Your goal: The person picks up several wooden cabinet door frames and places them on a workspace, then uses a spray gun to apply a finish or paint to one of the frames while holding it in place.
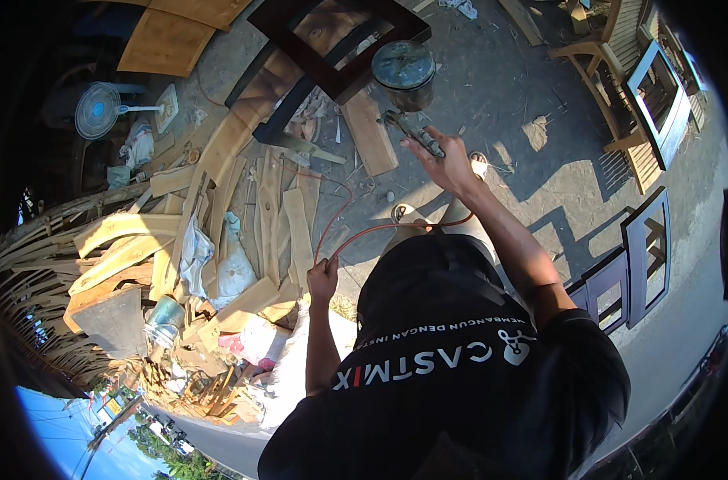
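Note:
My right hand (446, 162) is wrapped round the grip of a metal spray gun (413, 134), held out over the ground just below a lidded dark bucket (404, 66). Lower and to the left, my left hand (322, 278) is closed on a thin red hose (372, 230). One length of the hose bends up toward the wood pieces; the other crosses in front of my waist toward my right side. Beyond the gun, a dark-painted wooden frame (341, 86) lies next to the bucket. Where the hose meets the gun cannot be made out.
Loose boards and offcuts (272, 212) pile up on the left, with a standing fan (100, 110) farther back. A flat plank (369, 136) lies near the bucket. On the right stand dark frames (648, 256) and a slatted wooden bench (616, 80).

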The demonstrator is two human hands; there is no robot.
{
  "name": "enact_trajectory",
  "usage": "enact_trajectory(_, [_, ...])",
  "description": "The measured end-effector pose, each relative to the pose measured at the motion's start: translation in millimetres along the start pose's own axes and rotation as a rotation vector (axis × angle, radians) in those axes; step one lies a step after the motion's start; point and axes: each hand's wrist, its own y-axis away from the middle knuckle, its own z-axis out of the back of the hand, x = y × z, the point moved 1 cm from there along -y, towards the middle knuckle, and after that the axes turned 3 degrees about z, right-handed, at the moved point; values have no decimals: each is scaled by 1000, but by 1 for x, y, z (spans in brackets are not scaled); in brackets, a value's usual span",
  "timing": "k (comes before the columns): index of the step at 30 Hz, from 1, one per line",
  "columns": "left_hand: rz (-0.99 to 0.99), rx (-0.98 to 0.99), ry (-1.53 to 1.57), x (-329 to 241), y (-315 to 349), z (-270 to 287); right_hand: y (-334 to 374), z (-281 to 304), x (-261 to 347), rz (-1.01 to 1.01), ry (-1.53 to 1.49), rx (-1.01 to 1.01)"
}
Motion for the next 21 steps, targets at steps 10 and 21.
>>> enact_trajectory(10, [-29, -27, 55, 51, 7, 19, 21, -45, 12, -137, 26, -82])
enact_trajectory(21, [-116, -42, 42, 12, -4, 15, -21, 50, -26, -221, -56, -451])
